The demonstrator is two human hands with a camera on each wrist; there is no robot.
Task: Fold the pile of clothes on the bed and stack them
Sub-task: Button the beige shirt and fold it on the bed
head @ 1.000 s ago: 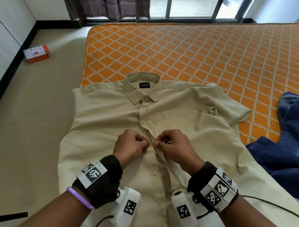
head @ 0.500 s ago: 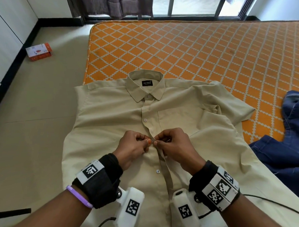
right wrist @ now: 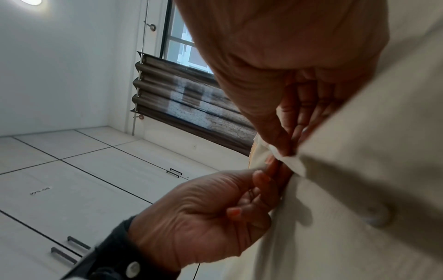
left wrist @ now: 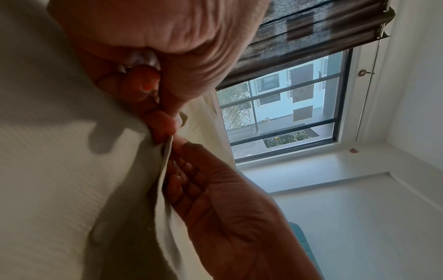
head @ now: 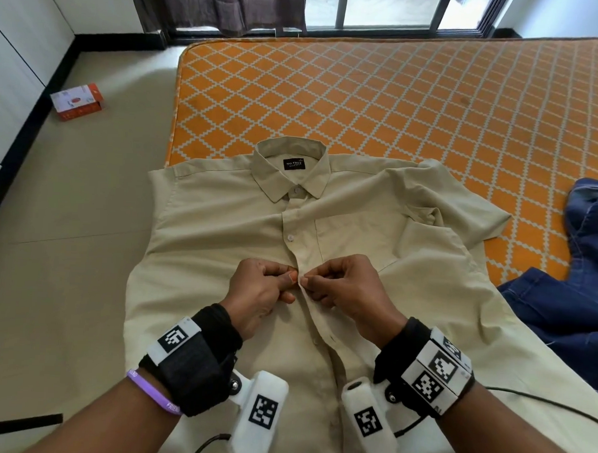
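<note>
Since the frame a second ago, I am seeing both hands staying at the same spot on the placket, with the view tipping slightly. My left hand (head: 258, 293) is pinching the left front edge of the beige shirt (head: 204, 242), and my right hand (head: 348, 290) is pinching the overlapping edge, fingertips nearly touching. The shirt is lying flat at the bed (head: 399, 104) corner, its left side overhanging the floor (head: 67, 233); blue jeans (head: 579, 290) are lying to its right. The collar label (head: 295, 163) is reading "NO FUSS".
</note>
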